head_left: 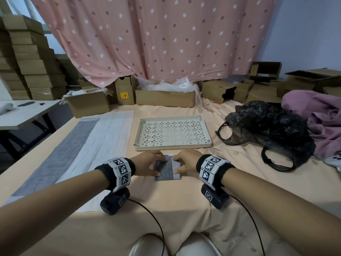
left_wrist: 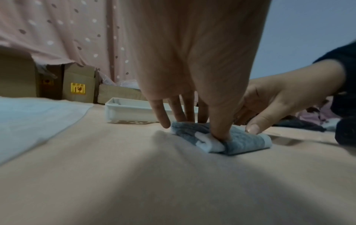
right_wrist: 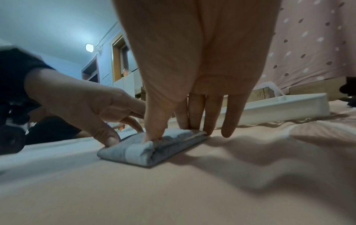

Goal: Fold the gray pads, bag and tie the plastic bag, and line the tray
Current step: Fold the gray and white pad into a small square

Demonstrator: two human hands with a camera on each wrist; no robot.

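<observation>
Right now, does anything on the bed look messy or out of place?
Mostly tidy. The black plastic bag lies crumpled and open right of the tray, and the folded gray pad shows an uneven white edge under both hands.

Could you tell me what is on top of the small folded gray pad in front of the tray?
Both hands press on the small folded gray pad: left hand, right hand. Their fingers cover its sides and far edge; only the middle shows.

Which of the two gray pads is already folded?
The small gray pad under both hands, just before the cream perforated tray; the long gray-and-white pad at the left lies spread flat.
</observation>
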